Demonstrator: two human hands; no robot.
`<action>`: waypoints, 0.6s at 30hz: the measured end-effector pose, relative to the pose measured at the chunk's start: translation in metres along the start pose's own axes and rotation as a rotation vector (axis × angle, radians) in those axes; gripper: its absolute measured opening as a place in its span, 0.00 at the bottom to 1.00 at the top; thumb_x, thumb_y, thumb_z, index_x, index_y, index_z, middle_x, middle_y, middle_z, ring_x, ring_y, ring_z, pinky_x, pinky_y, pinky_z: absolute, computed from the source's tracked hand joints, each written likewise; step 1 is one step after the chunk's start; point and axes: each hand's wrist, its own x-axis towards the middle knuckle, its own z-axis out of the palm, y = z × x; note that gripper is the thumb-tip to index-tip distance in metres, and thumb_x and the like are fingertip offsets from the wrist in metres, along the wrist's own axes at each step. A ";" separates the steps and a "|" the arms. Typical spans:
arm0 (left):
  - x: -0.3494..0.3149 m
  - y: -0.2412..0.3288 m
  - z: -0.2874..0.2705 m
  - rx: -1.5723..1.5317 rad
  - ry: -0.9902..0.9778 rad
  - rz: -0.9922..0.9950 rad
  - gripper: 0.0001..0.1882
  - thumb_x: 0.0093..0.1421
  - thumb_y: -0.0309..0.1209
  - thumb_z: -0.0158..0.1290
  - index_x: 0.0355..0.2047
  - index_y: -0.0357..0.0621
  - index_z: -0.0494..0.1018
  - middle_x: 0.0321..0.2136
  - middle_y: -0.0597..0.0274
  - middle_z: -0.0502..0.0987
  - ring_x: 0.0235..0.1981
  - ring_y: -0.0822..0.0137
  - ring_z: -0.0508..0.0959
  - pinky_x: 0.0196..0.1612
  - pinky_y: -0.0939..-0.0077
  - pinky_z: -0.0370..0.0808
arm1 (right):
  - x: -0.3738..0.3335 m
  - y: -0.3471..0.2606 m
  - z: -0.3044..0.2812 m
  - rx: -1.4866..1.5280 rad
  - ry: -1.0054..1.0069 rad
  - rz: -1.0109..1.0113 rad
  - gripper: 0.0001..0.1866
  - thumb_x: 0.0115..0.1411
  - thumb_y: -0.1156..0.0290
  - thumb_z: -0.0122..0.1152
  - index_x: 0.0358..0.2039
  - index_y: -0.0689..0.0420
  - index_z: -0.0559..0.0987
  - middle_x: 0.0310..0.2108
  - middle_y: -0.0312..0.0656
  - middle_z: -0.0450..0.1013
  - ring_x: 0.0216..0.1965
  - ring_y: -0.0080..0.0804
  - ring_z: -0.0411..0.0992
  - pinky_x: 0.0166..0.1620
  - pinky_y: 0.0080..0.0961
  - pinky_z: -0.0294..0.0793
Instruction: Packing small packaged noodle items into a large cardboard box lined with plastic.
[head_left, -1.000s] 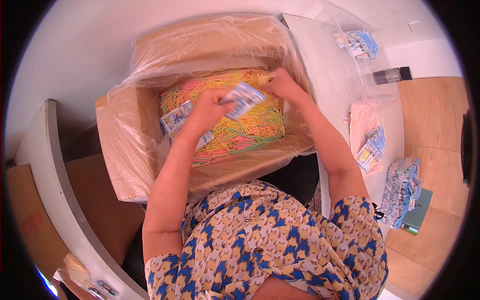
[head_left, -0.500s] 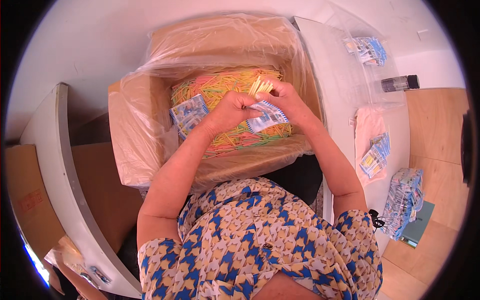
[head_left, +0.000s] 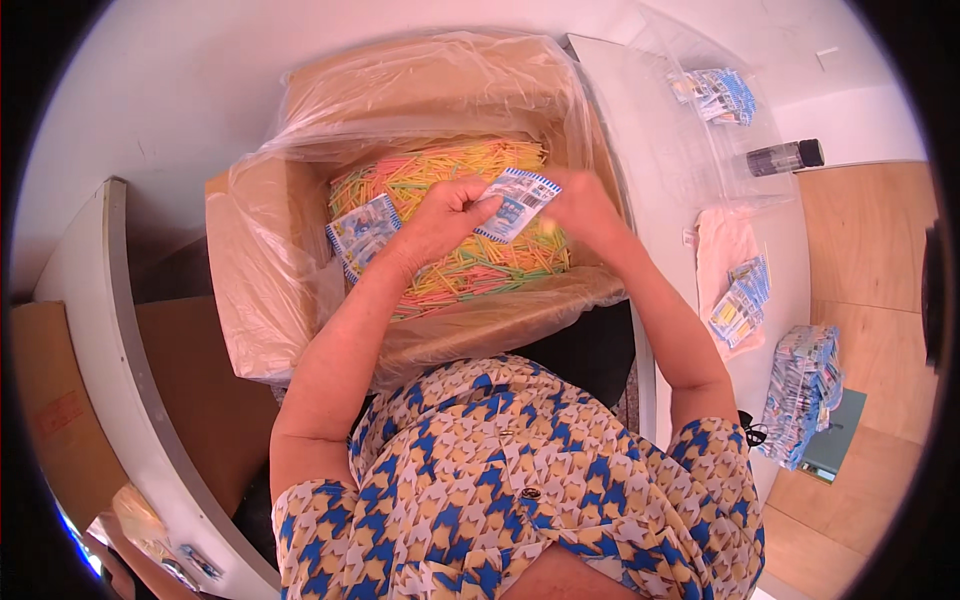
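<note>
Above a heap of thin pastel sticks (head_left: 440,285), my left hand (head_left: 445,220) pinches a small blue-and-white printed packet (head_left: 515,205) with striped ends. My right hand (head_left: 588,212) is just to the right of this packet, its fingers smeared by motion. A pale yellow blur shows by those fingers; whether they grip sticks I cannot make out. The sticks, yellow, pink and green, fill a cardboard box (head_left: 262,255) lined with clear plastic. Another blue-and-white packet (head_left: 364,236) lies on the heap at the left.
On the right-hand table, packets (head_left: 740,300) rest on a pink cloth (head_left: 722,240). Farther back, more packets (head_left: 722,97) sit in a clear plastic bin (head_left: 690,150) beside a dark bottle (head_left: 785,158). A packet stack (head_left: 803,390) stands near right. A white panel edge (head_left: 130,330) rises at left.
The packet in my left hand has tilted up and its printed side faces me more. My right hand, which held a bunch of pale yellow sticks, has turned and shifted right, off the packet.
</note>
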 end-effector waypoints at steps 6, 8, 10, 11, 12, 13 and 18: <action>-0.001 -0.008 -0.010 0.010 0.002 -0.007 0.09 0.60 0.27 0.50 0.38 0.38 0.76 0.27 0.74 0.75 0.29 0.84 0.70 0.34 0.85 0.69 | -0.045 -0.013 0.004 -0.305 -0.628 0.055 0.11 0.52 0.65 0.55 0.20 0.60 0.74 0.20 0.50 0.70 0.23 0.50 0.69 0.28 0.38 0.69; 0.001 -0.006 -0.008 -0.010 0.005 -0.001 0.09 0.60 0.27 0.51 0.38 0.38 0.76 0.28 0.73 0.75 0.29 0.84 0.70 0.34 0.85 0.69 | -0.039 0.001 -0.006 -0.284 -0.406 -0.112 0.11 0.53 0.67 0.56 0.19 0.59 0.72 0.18 0.45 0.71 0.20 0.40 0.70 0.26 0.33 0.68; -0.002 0.002 -0.006 -0.102 0.007 -0.041 0.08 0.59 0.27 0.52 0.36 0.37 0.76 0.27 0.73 0.75 0.29 0.83 0.71 0.34 0.85 0.70 | -0.026 -0.013 -0.025 -0.028 -0.335 0.044 0.12 0.54 0.66 0.57 0.18 0.59 0.72 0.16 0.41 0.69 0.19 0.32 0.69 0.26 0.30 0.68; -0.003 0.003 -0.008 -0.101 0.006 -0.041 0.08 0.59 0.27 0.52 0.36 0.37 0.76 0.27 0.73 0.75 0.29 0.83 0.71 0.34 0.85 0.70 | -0.020 -0.025 -0.036 0.225 -0.261 0.195 0.13 0.55 0.65 0.57 0.18 0.58 0.71 0.15 0.37 0.67 0.19 0.24 0.68 0.25 0.27 0.67; -0.004 0.002 -0.011 -0.049 0.036 -0.038 0.07 0.59 0.27 0.53 0.35 0.37 0.76 0.27 0.73 0.76 0.29 0.82 0.71 0.34 0.85 0.70 | -0.017 -0.036 -0.043 0.227 -0.260 0.196 0.13 0.55 0.65 0.57 0.18 0.58 0.71 0.15 0.37 0.67 0.19 0.24 0.68 0.25 0.27 0.67; -0.004 0.001 -0.013 0.003 0.066 -0.034 0.07 0.58 0.27 0.53 0.34 0.37 0.77 0.26 0.72 0.76 0.29 0.82 0.72 0.34 0.85 0.70 | -0.014 -0.048 -0.048 0.426 -0.202 0.302 0.13 0.56 0.65 0.58 0.18 0.56 0.71 0.15 0.31 0.65 0.17 0.18 0.64 0.21 0.20 0.61; -0.005 -0.004 -0.013 -0.071 0.106 0.010 0.05 0.55 0.25 0.56 0.31 0.36 0.78 0.25 0.70 0.77 0.28 0.81 0.73 0.33 0.85 0.70 | 0.000 -0.083 -0.045 0.884 -0.117 0.524 0.12 0.57 0.64 0.58 0.20 0.52 0.70 0.14 0.26 0.62 0.14 0.10 0.59 0.14 0.11 0.50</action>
